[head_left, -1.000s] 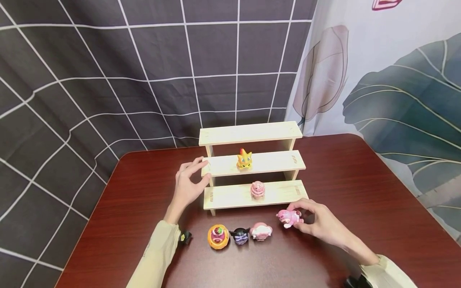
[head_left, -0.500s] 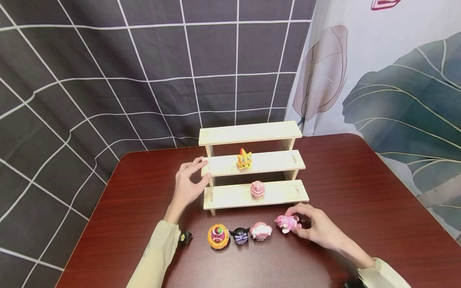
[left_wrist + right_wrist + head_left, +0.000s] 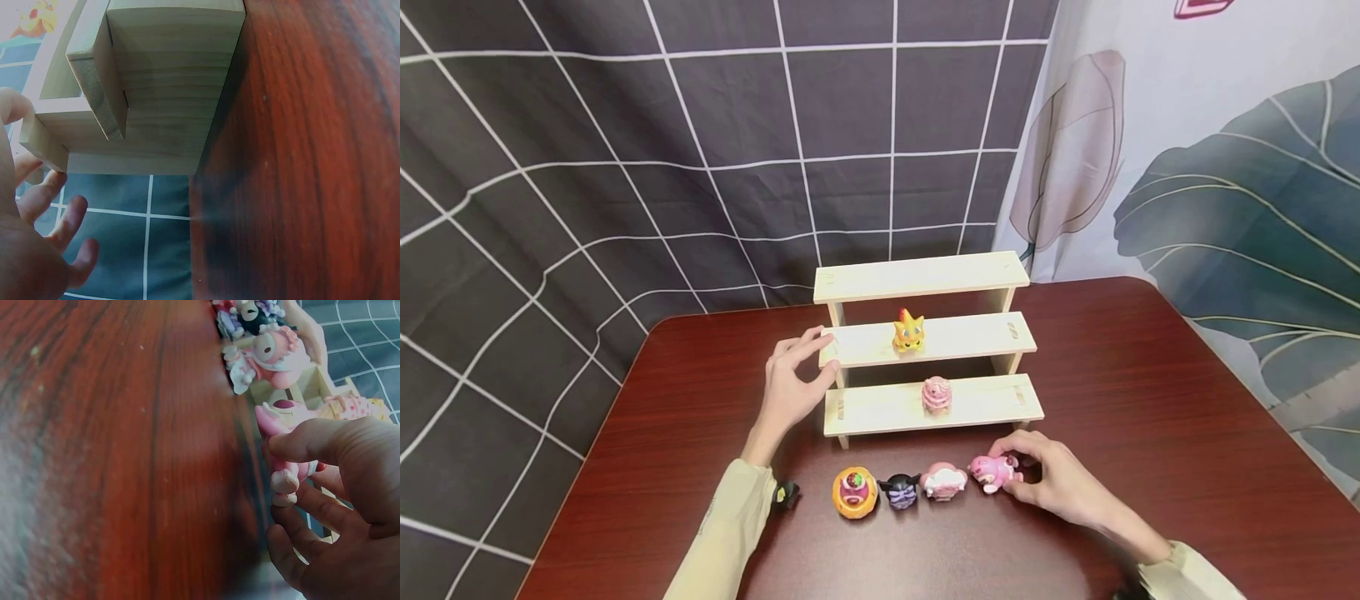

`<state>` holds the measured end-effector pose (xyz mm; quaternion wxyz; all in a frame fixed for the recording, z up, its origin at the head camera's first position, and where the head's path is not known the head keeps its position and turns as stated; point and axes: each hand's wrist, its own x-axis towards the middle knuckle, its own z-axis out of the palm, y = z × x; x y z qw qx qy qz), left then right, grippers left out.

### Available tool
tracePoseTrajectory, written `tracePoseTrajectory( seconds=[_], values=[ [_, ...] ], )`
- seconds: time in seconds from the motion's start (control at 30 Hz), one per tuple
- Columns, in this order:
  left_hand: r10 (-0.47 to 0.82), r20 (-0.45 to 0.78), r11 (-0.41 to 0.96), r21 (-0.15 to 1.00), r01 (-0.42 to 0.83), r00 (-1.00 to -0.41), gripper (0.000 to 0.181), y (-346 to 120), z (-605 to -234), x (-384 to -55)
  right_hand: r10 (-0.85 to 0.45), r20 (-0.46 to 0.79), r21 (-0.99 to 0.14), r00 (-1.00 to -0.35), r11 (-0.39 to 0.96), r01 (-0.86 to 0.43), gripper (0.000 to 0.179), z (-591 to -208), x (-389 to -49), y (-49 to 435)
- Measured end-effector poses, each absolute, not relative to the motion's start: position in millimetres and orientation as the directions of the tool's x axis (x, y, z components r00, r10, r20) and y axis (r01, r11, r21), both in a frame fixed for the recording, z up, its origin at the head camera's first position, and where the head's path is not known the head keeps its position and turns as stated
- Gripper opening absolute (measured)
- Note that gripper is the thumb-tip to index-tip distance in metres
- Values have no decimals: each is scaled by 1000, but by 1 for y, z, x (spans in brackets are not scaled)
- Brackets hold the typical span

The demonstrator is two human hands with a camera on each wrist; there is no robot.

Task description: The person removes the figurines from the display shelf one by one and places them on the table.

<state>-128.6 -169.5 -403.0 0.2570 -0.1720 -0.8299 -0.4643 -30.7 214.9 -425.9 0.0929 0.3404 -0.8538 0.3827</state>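
Observation:
My right hand (image 3: 1060, 479) pinches a small pink figurine (image 3: 992, 472) between thumb and fingers, low over the table. In the right wrist view the pink figurine (image 3: 285, 464) has pale feet towards the hand. Just left of it stands a pink-and-white figurine (image 3: 943, 483), then a black-and-purple figurine (image 3: 901, 492) and an orange round figurine (image 3: 854, 493). My left hand (image 3: 793, 383) holds the left end of the middle board of a three-step wooden display shelf (image 3: 970, 337), thumb at its front edge and fingers behind.
A yellow figurine (image 3: 909, 332) stands on the middle step, and a pink swirled figurine (image 3: 936, 396) on the lowest. Beneath everything is a dark red wooden table (image 3: 700, 392). A dark checked curtain (image 3: 715, 125) hangs behind it, with a leaf-patterned white curtain (image 3: 1082, 167) at right.
My right hand has moved left and slightly towards me with the pink figurine, bringing it close to the pink-and-white figurine. The left hand and the shelf have stayed still.

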Motion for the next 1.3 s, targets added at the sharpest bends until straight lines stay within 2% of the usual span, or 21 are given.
tracePoseTrajectory(
  seconds=[0.67, 1.3],
  values=[
    [47, 581, 508, 686, 521, -812, 37, -169, -402, -128, -514, 424, -569, -746, 489, -661, 50, -434, -27, 208],
    [50, 607, 505, 670, 544, -793, 37, -169, -402, -128, -536, 452, -529, -713, 482, -698, 55, -434, -27, 206]
  ],
)
